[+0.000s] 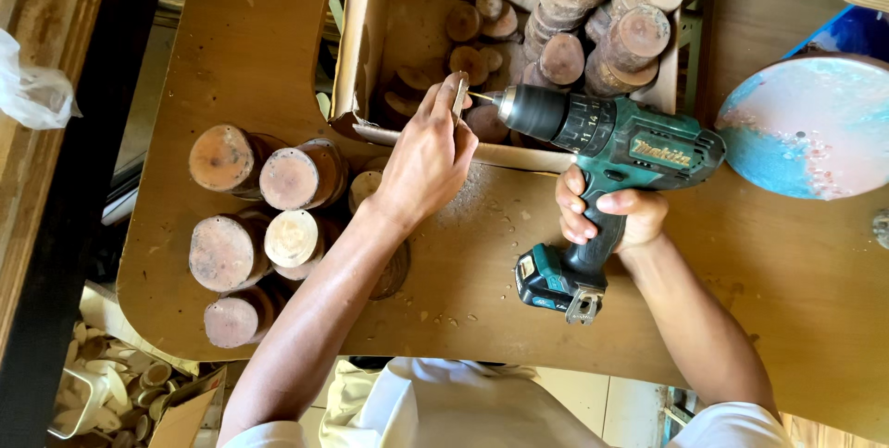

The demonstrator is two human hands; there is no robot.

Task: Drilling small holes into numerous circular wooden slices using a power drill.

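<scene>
My right hand [607, 212] grips the handle of a teal and black cordless drill [602, 147], held level with its thin bit pointing left. My left hand [426, 156] pinches a small thin wooden piece [459, 96] on edge, right against the tip of the bit. Both hands hover over a brown wooden workbench [482, 263] dusted with wood shavings, just in front of a cardboard box.
The open cardboard box [366, 41] holds wooden discs and several stacked log rounds [602, 22]. More log rounds [264, 226] stand at the bench's left. A round blue and pink slab [806, 124] lies at right. Small wooden pieces sit in a container [102, 392] on the floor.
</scene>
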